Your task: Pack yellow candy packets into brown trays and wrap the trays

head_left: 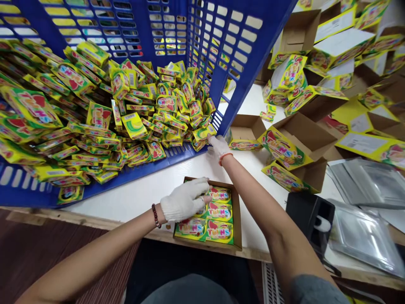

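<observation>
My left hand (187,200), in a white glove with bare fingertips, lies with fingers stretched out over an open shallow carton (237,223). Inside the carton, small yellow-green "TWINS" boxes (219,231) sit face up in rows, some of them hidden under this hand. My right hand (219,147), also gloved, reaches forward to the near right corner of a blue plastic crate (218,95). Its fingertips close on the end of a small yellow-green box (202,134) at the edge of the heap. Many similar boxes (134,125) fill the crate, which lies with its open side toward me.
Open display cartons (286,145) are piled on the right, one carton (247,131) standing beside the crate. A black holder (308,221) and stacks of clear plastic sleeves (363,236) lie at the right on the white tabletop (139,192). The table's wooden edge (95,220) runs before me.
</observation>
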{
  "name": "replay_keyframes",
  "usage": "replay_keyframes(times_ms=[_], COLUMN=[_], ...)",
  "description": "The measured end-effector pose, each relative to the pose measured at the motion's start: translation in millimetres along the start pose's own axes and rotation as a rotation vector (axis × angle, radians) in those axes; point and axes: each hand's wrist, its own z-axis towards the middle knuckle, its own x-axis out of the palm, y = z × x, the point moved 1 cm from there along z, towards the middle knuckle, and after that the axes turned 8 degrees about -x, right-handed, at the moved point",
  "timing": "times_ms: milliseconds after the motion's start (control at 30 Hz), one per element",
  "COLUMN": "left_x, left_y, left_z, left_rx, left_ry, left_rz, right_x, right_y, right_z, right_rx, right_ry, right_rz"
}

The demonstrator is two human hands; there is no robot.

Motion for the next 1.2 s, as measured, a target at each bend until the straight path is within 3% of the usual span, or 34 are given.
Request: replay_keyframes(times_ms=[100, 167, 267, 333, 400, 467, 567, 733, 833, 933, 1067, 1133, 1200], left_x=[-12.1, -18.2, -26.7, -30.5, -31.0, -28.2, -20.1, -3.8, 0.0, -5.9, -18.1, -19.5, -16.9], left_y=[15.3, 28.7, 44.1, 45.9, 38.8, 24.9, 3.6, -9.8, -10.4, -7.3, 3.7, 8.6, 11.0], left_z=[22.0, 36.5, 53.8, 60.4, 62.2, 58.5, 43.0, 6.3, -12.1, -26.8, -43.3, -49.4, -53.9], left_rx=[-0.167, -0.294, -0.37, -0.376, -0.369, -0.337, -0.278, -0.208, -0.248, -0.321, -0.437, -0.466, -0.481], left_ry=[-0.222, -0.35, -0.533, -0.589, -0.52, -0.367, -0.197, -0.178, -0.19, -0.222, -0.324, -0.337, -0.332], left_rz=[-0.391, -0.566, -0.727, -0.851, -1.017, -1.184, -1.319, -1.282, -1.256, -1.285, -1.318, -1.344, -1.363], right_x=[15.2, 14.7, -0.9, -14.3, -24.8, -31.2, -36.2, -42.8, -50.0, -65.2, -84.9, -86.2, -83.7], right_y=[-3.6, -5.0, -3.8, 0.6, 7.0, 12.8, 16.4, 13.9, 19.1, 31.1, 35.8, 26.4, 12.2], right_z=[18.7, 20.4, 4.4, -18.9, -48.9, -80.1, -117.2, -152.1, -168.0, -181.5, -195.7, -200.6, -203.6], right_rx=[0.1, 0.114, 0.132, 0.143, 0.142, 0.114, 0.058, 0.092, 0.09, -0.082, -0.508, -0.723, -0.844], right_ry=[-0.071, -0.064, -0.025, 0.062, 0.197, 0.309, 0.36, 0.46, 0.518, 0.437, 0.273, 0.341, 0.54], right_rz=[0.092, 0.115, 0.16, 0.231, 0.315, 0.379, 0.429, 0.415, 0.35, 0.162, -0.413, -0.707, -0.932])
